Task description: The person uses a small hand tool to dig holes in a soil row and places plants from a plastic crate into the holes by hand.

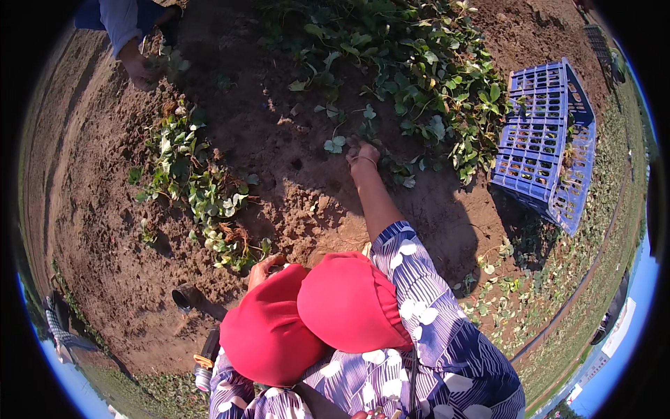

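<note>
My right hand reaches forward to the shaded soil, its fingers curled in beside a small leafy plant that looks like a strawberry plant. Whatever lies inside those fingers is too dark to make out. Low in the view, my left hand shows only in part, next to my red-covered knee, which hides most of its fingers. Just beyond it, a row of pulled plants with green leaves and brown roots lies on the loose earth.
Dense leafy plants fill the far middle. A blue slatted plastic crate lies tipped on its side at the right. A dark pot-like container sits at the left. Another person's hand touches the soil at the far left.
</note>
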Motion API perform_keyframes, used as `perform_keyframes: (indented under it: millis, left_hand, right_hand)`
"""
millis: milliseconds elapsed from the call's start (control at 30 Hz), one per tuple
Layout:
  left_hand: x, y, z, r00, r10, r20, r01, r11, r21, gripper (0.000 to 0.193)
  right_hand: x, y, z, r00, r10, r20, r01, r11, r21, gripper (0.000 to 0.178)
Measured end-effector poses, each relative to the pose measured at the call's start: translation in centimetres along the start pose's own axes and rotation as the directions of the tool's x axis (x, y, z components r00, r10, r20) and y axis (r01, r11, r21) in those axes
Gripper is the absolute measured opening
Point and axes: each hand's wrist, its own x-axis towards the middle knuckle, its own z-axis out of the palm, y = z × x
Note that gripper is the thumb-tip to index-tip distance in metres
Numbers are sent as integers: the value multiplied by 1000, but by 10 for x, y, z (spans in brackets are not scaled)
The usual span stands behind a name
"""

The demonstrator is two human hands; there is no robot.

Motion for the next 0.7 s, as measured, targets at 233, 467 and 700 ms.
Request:
perform_keyframes:
  millis: [233,467,700]
  left_hand:
    - [-52,-5,-6,997,7,-73,-22,980,-196,32]
    - [-14,-42,-32,965,-27,-261,-64,941,-331,28]
    - [60,9,-117,585,525,-618,-338,851,403,24]
  right_hand:
    - [-17,-19,0,986,139,88,-102,937,-334,25]
    - [-89,-8,-93,972,137,193,41,707,-706,32]
    - [-119,-21,-116,963,36,265,187,620,-762,29]
